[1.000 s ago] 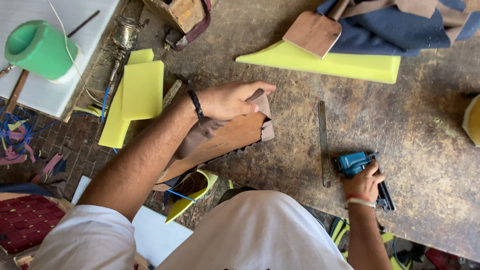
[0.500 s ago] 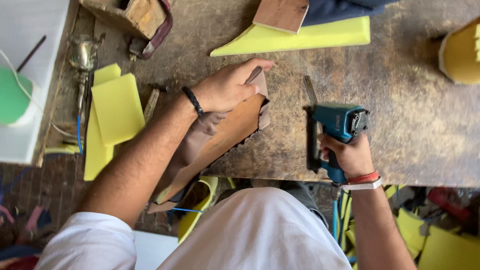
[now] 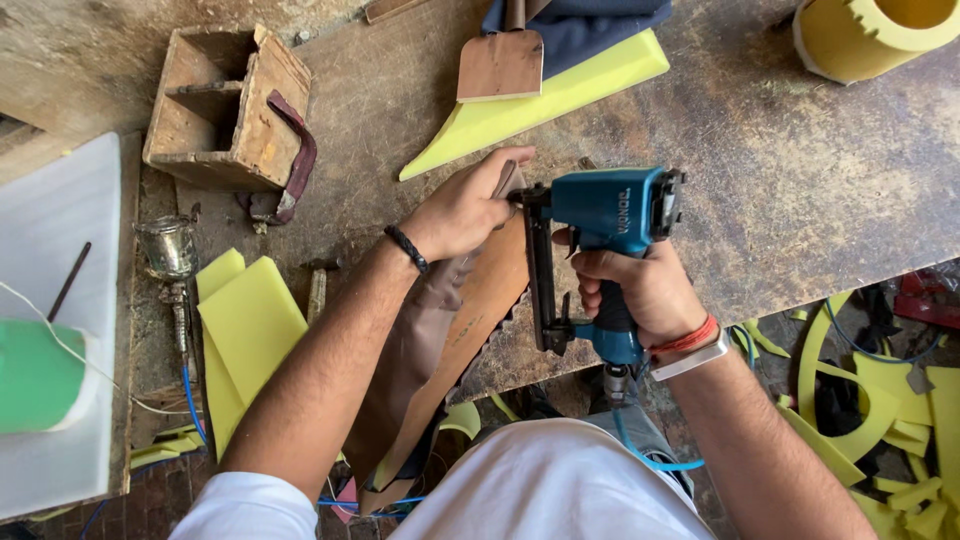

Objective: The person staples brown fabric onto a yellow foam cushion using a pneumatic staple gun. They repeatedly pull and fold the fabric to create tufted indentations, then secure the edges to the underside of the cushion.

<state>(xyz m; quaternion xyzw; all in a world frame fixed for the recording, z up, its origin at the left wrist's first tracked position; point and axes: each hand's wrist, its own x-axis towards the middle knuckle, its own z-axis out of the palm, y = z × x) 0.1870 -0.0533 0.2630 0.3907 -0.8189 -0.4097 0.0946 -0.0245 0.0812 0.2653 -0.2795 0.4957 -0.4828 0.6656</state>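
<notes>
My left hand (image 3: 468,205) presses down on the far end of a long brown leather-covered piece (image 3: 470,320) that lies across the worn wooden workbench (image 3: 780,190) and hangs over its near edge. My right hand (image 3: 640,285) grips the handle of a blue pneumatic staple gun (image 3: 600,225). The gun's nose sits against the piece right beside my left fingertips. A blue air hose (image 3: 650,455) runs down from the gun's handle.
A yellow foam wedge (image 3: 540,100) and a brown flat piece (image 3: 500,65) lie at the back. A wooden box (image 3: 225,110) stands at the left, a yellow foam roll (image 3: 870,35) at top right. Yellow foam sheets (image 3: 250,325), a spray gun (image 3: 170,255) and a green cup (image 3: 35,375) are on the left.
My right hand has lifted the staple gun off the bench and brought it left to the brown piece, up against my left hand. My left hand has stayed on the piece.
</notes>
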